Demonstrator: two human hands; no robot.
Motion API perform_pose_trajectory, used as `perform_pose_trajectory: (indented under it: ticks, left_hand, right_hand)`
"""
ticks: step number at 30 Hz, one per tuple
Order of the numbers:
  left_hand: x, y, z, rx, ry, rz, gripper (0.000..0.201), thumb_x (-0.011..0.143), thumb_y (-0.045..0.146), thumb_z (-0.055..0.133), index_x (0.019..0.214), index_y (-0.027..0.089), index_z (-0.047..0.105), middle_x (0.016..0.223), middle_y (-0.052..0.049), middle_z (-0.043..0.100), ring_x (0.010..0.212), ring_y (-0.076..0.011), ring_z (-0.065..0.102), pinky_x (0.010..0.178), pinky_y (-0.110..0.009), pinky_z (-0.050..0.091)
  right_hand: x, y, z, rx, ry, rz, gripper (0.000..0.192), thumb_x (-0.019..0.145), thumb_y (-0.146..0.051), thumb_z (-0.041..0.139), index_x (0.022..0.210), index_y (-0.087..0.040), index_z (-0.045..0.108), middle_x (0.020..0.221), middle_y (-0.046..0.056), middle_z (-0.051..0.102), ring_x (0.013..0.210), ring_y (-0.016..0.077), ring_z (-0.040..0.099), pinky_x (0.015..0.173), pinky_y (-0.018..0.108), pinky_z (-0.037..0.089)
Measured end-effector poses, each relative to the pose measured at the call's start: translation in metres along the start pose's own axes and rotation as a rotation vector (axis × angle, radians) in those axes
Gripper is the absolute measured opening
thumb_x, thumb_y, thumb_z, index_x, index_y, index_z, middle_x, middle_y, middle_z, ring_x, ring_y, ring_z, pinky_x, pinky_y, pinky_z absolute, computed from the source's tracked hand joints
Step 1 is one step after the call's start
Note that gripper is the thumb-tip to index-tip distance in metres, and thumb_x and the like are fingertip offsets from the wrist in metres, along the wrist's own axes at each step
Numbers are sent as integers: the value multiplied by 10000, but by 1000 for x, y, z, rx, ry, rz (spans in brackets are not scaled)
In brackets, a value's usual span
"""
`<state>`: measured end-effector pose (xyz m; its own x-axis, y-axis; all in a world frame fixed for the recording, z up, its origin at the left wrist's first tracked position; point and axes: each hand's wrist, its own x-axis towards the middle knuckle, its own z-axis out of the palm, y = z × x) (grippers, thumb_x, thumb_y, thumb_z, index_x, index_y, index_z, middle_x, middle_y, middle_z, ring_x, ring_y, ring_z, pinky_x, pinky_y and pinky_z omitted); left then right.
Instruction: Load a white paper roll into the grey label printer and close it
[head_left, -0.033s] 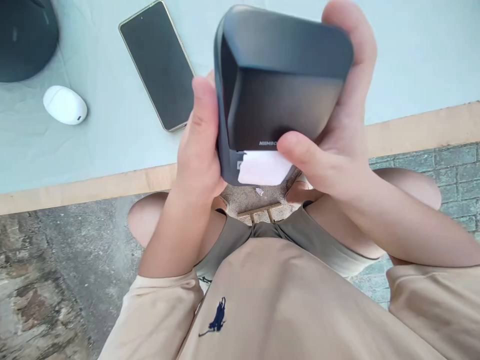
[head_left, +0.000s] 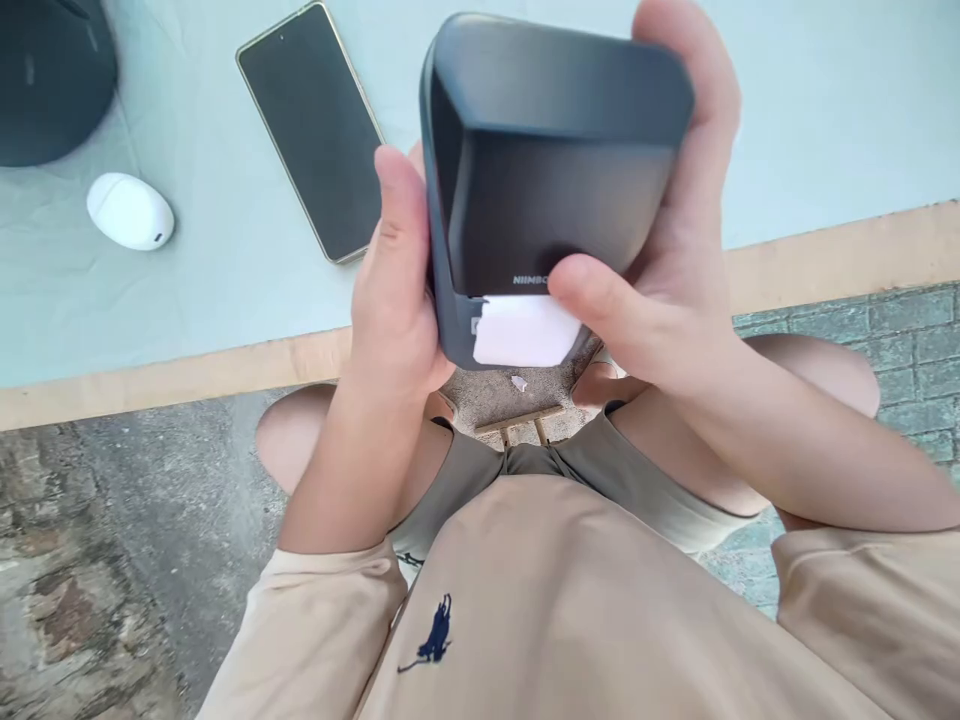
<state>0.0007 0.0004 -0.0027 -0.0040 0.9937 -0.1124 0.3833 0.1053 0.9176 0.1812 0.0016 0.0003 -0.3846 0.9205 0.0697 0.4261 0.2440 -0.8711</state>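
We hold a dark boxy device point(head_left: 559, 205) up in both hands, to the right of the phone point(head_left: 311, 135), and in our view it overlaps the near edge of the table point(head_left: 840, 120). Our left hand point(head_left: 394, 290), just beside the phone and hiding part of its right edge, is half curled against the device's left side, with the thumb pointing up along that side; we cannot tell how its other fingers sit, since they are hidden behind. Our right hand point(head_left: 694, 255), farther right of the phone, is bent around the device's right side, its fingers at the far corner and its thumb pressed on the front, covering the end of the lettering that begins "NIIMBO". Below that lettering we see a white piece of paper point(head_left: 525, 332) against the device's lower edge. The phone lies face up and tilted on the table, its screen dark. To its left, and a little nearer to us, lies a white oval case point(head_left: 130, 212); farther left of the phone we see part of a round black object point(head_left: 52, 80). On the near side of the phone runs the table's wooden edge point(head_left: 825, 245), and past that, to the phone's lower right, a small white scrap point(head_left: 519, 383) is on the ground.
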Motion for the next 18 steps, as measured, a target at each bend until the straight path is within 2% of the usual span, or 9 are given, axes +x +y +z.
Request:
perform_pose_trajectory:
  ticks: [2, 5, 8, 10, 13, 16, 18]
  left_hand:
    - [3, -7, 1, -90, 1, -17, 682, 981, 550, -23, 1299, 373, 555, 1119, -31, 688, 1303, -262, 580, 956, -446, 571]
    - [7, -13, 2, -316, -22, -56, 641, 989, 555, 80, 1277, 306, 596, 1161, -52, 685, 1356, -291, 525, 1013, -497, 543]
    - [9, -13, 4, -623, -92, -47, 612, 997, 531, 145, 1222, 256, 644, 1243, -55, 660, 1404, -295, 467, 1070, -493, 507]
    - [9, -12, 6, -782, -101, -34, 581, 1001, 526, 189, 1186, 248, 664, 1289, -40, 640, 1428, -289, 436, 1094, -457, 492]
    - [10, -14, 7, -917, -121, -27, 503, 1009, 483, 271, 1107, 231, 695, 1310, -24, 634, 1448, -278, 409, 1128, -414, 468]
    - [10, -17, 7, -955, -163, -58, 459, 1019, 416, 308, 1010, 202, 714, 1285, -36, 663, 1454, -262, 398, 1162, -376, 433]
    - [10, -19, 7, -976, -164, -77, 453, 1025, 395, 309, 980, 197, 714, 1258, -42, 684, 1448, -254, 412, 1172, -364, 418]
  right_hand:
    - [2, -6, 0, -66, 29, -17, 719, 876, -672, 491, 1499, -390, 266, 1154, 37, 602, 1238, 249, 544, 878, 366, 625]
    - [7, -18, 3, -172, 71, -34, 657, 921, -617, 427, 1509, -365, 276, 1095, 44, 602, 1148, 234, 572, 855, 355, 619]
    - [10, -27, 3, -301, 142, -74, 728, 938, -529, 406, 1531, -118, 312, 1133, 129, 571, 1060, 232, 584, 837, 367, 609]
    - [11, -29, 1, -385, 186, -125, 735, 935, -482, 413, 1483, 6, 364, 1236, 190, 525, 1153, 240, 555, 871, 366, 595]
    - [14, -26, -4, -447, 162, -258, 613, 937, -435, 439, 1428, -70, 411, 1408, 148, 497, 1337, 211, 464, 1020, 341, 533]
    - [18, -21, -6, -456, 104, -385, 566, 935, -425, 466, 1392, -96, 408, 1454, 116, 513, 1361, 177, 478, 1122, 333, 463]
    - [20, -19, -6, -453, 82, -377, 565, 937, -425, 458, 1397, -101, 409, 1457, 101, 513, 1360, 172, 490, 1115, 335, 469]
